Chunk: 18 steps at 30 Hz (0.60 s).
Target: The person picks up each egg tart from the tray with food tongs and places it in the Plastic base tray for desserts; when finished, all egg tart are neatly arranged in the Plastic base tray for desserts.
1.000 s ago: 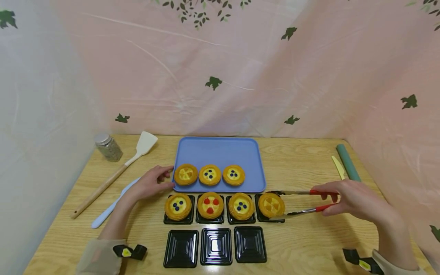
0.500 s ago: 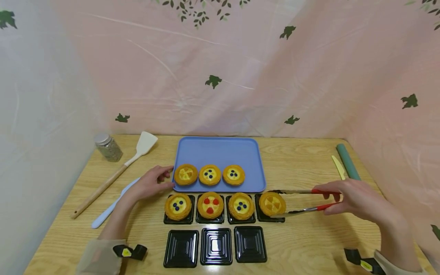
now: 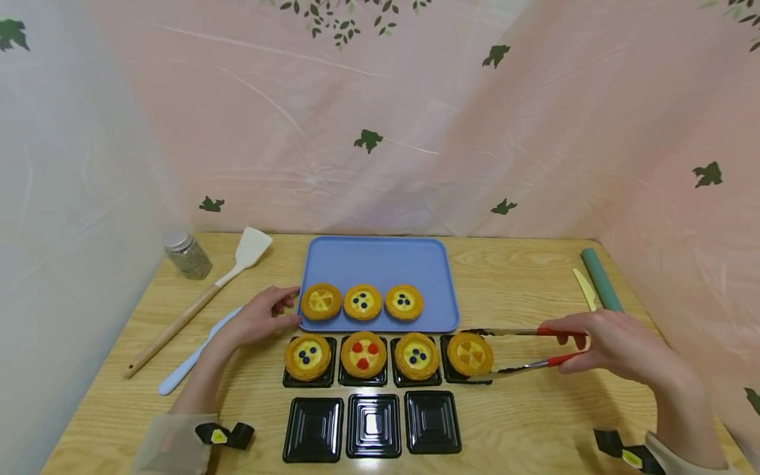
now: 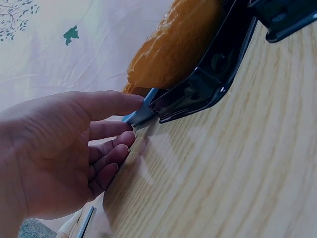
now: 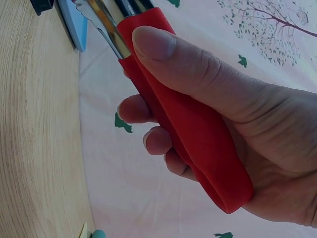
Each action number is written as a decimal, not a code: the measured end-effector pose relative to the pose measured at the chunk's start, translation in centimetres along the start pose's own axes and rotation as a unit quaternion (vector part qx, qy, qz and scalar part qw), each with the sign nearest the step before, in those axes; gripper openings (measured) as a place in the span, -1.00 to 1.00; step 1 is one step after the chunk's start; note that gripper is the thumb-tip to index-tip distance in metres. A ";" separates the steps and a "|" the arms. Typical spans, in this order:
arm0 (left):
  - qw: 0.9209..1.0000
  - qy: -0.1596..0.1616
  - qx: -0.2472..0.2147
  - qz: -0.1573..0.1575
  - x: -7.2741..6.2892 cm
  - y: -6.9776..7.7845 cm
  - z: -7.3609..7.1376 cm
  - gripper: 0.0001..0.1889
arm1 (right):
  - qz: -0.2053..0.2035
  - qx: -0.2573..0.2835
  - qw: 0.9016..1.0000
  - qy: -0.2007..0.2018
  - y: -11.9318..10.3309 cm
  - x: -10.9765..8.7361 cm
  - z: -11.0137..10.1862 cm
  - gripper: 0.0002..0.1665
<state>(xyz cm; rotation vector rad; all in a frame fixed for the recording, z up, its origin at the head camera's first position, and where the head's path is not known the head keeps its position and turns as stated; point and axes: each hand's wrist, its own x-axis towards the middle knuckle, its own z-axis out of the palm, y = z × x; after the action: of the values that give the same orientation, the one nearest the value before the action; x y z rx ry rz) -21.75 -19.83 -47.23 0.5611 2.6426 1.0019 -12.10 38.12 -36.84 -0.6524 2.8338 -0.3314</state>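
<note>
My right hand (image 3: 617,346) grips metal tongs (image 5: 193,124) by their red handles, thumb on one side and fingers curled on the other. The two tong arms reach left and straddle a tart topped with orange wedges (image 3: 471,354), which sits on the rightmost black square tray (image 3: 449,375). One tip lies at the tart's far side, the other at its near side. My left hand (image 3: 261,315) rests at the left edge of the blue tray (image 3: 380,254), thumb and index fingertips at its rim, other fingers loosely bent. Three tarts, one of them orange-topped (image 3: 321,301), line the blue tray's near half.
Three more black trays hold tarts, including a red-topped one (image 3: 363,354). Nearer lie three black lids or trays (image 3: 373,425). At left are a jar (image 3: 187,254), a spatula (image 3: 196,307) and a pale blue utensil (image 3: 187,363). A yellow knife (image 3: 584,288) and green roll (image 3: 602,280) lie right.
The orange-topped tart between the tongs has shifted slightly right on its black tray. Since half a second ago the tong tips have spread a little. My left hand has stayed put.
</note>
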 end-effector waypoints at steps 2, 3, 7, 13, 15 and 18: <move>1.000 0.000 0.000 0.000 0.0 0.0 0.0 -0.28 | -0.001 0.002 1.000 0.001 0.0 0.0 0.0 -0.29; 1.000 0.000 0.000 0.000 0.0 0.1 0.0 -0.28 | -0.003 0.003 1.000 0.002 0.0 0.0 -0.1 -0.30; 1.000 -0.001 0.000 -0.001 0.0 0.1 0.0 -0.28 | -0.008 0.007 1.000 0.010 0.0 0.0 -0.2 -0.30; 1.000 -0.002 0.001 -0.001 0.0 0.2 0.0 -0.28 | 0.000 0.005 1.000 0.027 -0.2 -0.1 -0.3 -0.27; 1.000 -0.002 0.002 -0.002 -0.1 0.1 0.0 -0.28 | -0.001 -0.002 0.999 0.043 -0.5 -0.1 -0.3 -0.25; 1.000 -0.003 0.002 -0.004 -0.1 0.2 -0.1 -0.28 | -0.001 -0.005 0.998 0.069 -1.1 0.1 -0.5 -0.23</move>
<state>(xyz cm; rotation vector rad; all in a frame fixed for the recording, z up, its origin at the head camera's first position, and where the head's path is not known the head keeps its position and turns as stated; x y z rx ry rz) -21.66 -19.81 -47.00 0.5525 2.6405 0.9911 -11.84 37.20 -36.07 -0.6573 2.9672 -0.3749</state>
